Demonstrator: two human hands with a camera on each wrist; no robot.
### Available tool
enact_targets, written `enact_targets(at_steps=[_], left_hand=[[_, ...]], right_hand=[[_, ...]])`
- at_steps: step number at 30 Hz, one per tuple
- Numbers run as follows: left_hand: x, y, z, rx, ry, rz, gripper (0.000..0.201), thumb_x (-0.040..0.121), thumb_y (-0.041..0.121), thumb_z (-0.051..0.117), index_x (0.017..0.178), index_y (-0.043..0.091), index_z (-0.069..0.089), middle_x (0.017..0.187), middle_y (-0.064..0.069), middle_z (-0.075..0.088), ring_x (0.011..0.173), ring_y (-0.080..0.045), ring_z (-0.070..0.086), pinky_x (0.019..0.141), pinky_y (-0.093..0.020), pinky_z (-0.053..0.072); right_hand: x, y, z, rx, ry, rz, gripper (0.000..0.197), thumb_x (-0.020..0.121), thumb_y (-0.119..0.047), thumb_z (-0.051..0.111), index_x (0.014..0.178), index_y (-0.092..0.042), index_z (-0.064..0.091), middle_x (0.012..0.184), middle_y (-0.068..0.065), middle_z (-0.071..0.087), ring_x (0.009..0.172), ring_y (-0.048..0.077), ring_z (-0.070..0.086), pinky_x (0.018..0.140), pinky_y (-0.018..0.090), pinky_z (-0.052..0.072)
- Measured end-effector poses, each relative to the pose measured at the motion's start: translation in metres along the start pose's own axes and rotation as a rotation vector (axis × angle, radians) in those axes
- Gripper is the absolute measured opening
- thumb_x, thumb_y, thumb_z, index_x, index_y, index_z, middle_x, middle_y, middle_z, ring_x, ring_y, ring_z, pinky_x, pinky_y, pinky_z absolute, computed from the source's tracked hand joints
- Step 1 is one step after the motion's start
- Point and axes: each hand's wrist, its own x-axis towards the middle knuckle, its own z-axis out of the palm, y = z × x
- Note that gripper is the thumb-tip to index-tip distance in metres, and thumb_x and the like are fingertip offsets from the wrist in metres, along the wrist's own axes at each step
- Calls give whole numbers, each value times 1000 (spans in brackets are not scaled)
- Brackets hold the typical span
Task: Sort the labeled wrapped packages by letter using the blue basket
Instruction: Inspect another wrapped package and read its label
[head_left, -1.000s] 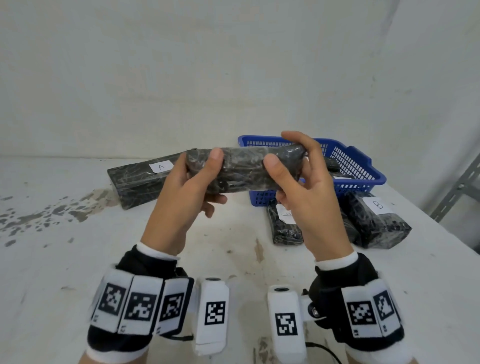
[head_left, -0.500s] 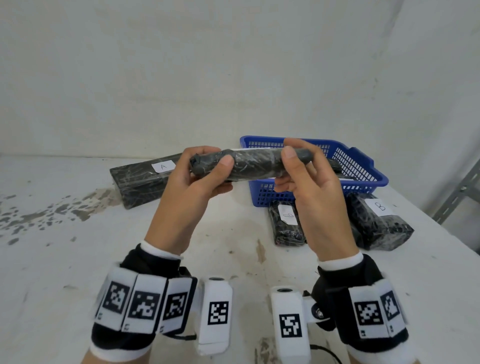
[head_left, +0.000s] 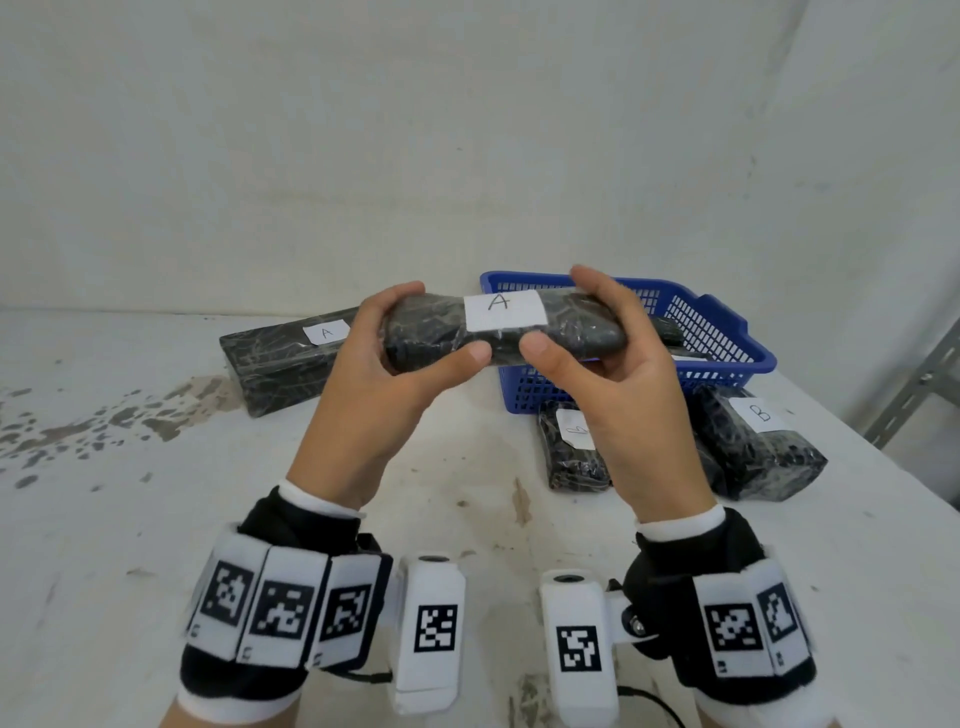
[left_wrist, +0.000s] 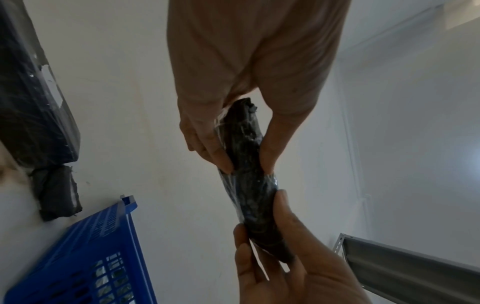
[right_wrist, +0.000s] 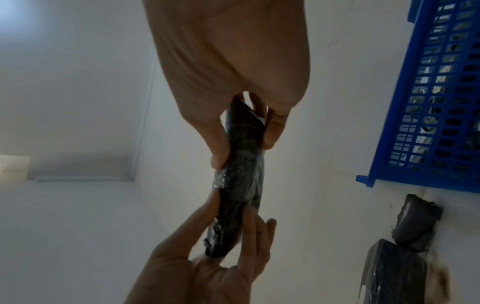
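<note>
Both hands hold one black wrapped package (head_left: 587, 332) level in the air, in front of the blue basket (head_left: 748, 358). Its white label (head_left: 504, 310) reads A and faces up. My left hand (head_left: 441, 322) grips the package's left end between thumb and fingers. My right hand (head_left: 558, 312) pinches the right part the same way. The left wrist view shows the package (left_wrist: 254, 195) end-on between the left hand (left_wrist: 245, 164) and the other hand. The right wrist view shows the package (right_wrist: 239, 185) held in the right hand (right_wrist: 245, 152), with the basket (right_wrist: 436, 102) beside it.
A long black package labelled A (head_left: 280, 358) lies on the white table at the left. A package labelled B (head_left: 758, 447) and one with an unclear label (head_left: 571, 447) lie in front of the basket. A dark package (head_left: 667, 330) is inside it. A grey metal frame (head_left: 914, 384) stands at the right.
The hands have turned the package over, so its A label, hidden before, now faces up. Both thumbs have moved closer to the package's middle.
</note>
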Motion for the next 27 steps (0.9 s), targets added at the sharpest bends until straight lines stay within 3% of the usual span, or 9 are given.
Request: enact_targets(at_steps=[2, 5, 7, 10, 13, 19, 24, 27], left_hand=[[-1, 1, 0, -38, -24, 8, 73, 63, 20, 85, 128, 27, 51, 120, -4, 65, 108, -18, 66, 89, -30, 54], [-2, 3, 2, -121, -44, -9, 68, 67, 26, 78, 128, 23, 49, 123, -8, 62, 110, -22, 65, 84, -29, 56], [-2, 4, 2, -101, -60, 7, 61, 70, 25, 73, 127, 24, 50, 122, -9, 62, 106, -25, 66, 78, -29, 56], [-1, 2, -1, -91, -66, 6, 63, 68, 19, 79, 125, 25, 53, 120, -11, 65, 105, -28, 66, 81, -33, 57], [-1, 1, -1, -64, -90, 10, 65, 67, 18, 82, 123, 31, 51, 117, -11, 67, 102, -26, 67, 89, -36, 56], [-2, 2, 3, -99, -76, 26, 56, 75, 21, 74, 123, 29, 46, 122, -14, 62, 107, -27, 64, 77, -28, 57], [-1, 4, 0, -153, -59, 22, 68, 71, 26, 67, 134, 15, 45, 118, -7, 64, 101, -21, 68, 71, -29, 59], [-1, 4, 1, -164, -29, 26, 51, 81, 24, 65, 128, 12, 49, 119, -11, 65, 102, -24, 68, 70, -31, 58]], right_hand=[[0, -1, -1, 37, -19, 22, 83, 71, -29, 78, 147, -24, 44, 135, -1, 61, 119, 10, 64, 100, 29, 53], [0, -3, 1, 53, -36, 42, 85, 74, -32, 75, 151, -25, 40, 133, 0, 63, 117, 9, 65, 102, 32, 53], [-1, -2, 0, 52, -46, 36, 84, 75, -31, 75, 150, -27, 39, 132, 1, 63, 108, 6, 66, 93, 27, 55], [0, -2, -1, 58, -35, 33, 84, 76, -35, 80, 150, -30, 40, 127, -1, 63, 93, 2, 63, 84, 21, 52], [1, -1, -4, 35, -14, 26, 86, 71, -35, 81, 148, -31, 42, 134, -2, 61, 112, 8, 65, 93, 28, 55], [1, -1, -2, 39, -30, 8, 65, 72, -35, 76, 133, -30, 52, 127, 3, 63, 107, 12, 67, 78, 24, 56], [3, -1, -4, 135, -63, 22, 47, 80, -32, 68, 125, -26, 55, 121, 5, 70, 101, 17, 69, 70, 26, 55], [4, 0, -5, 189, -76, 31, 39, 83, -32, 67, 120, -26, 58, 116, 4, 71, 97, 17, 70, 69, 29, 56]])
